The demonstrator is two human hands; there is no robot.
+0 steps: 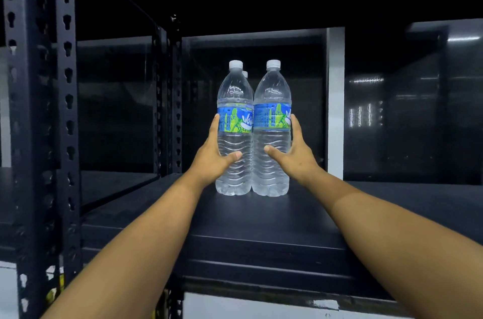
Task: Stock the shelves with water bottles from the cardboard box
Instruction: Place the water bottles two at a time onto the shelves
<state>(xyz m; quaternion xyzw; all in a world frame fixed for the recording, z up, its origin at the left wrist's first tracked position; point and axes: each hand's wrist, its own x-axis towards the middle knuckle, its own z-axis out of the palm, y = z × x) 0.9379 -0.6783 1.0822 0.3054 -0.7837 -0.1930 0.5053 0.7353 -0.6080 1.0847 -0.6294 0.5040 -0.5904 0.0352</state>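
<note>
Two clear water bottles with blue-green labels and white caps stand side by side on the black shelf [261, 216]. My left hand [211, 155] grips the left bottle [235, 99] around its lower body, thumb across the front. My right hand [292, 152] grips the right bottle [273, 99] the same way. Both bottles stand upright with their bases on the shelf. The cap of a third bottle [245, 74] peeks out behind the left one. The cardboard box is not in view.
Black perforated steel uprights [39, 109] stand at the left, with further uprights [170, 99] behind. A dark back panel and a white post [335, 102] lie behind the bottles. Shelf surface extends to the left, right and front of the bottles.
</note>
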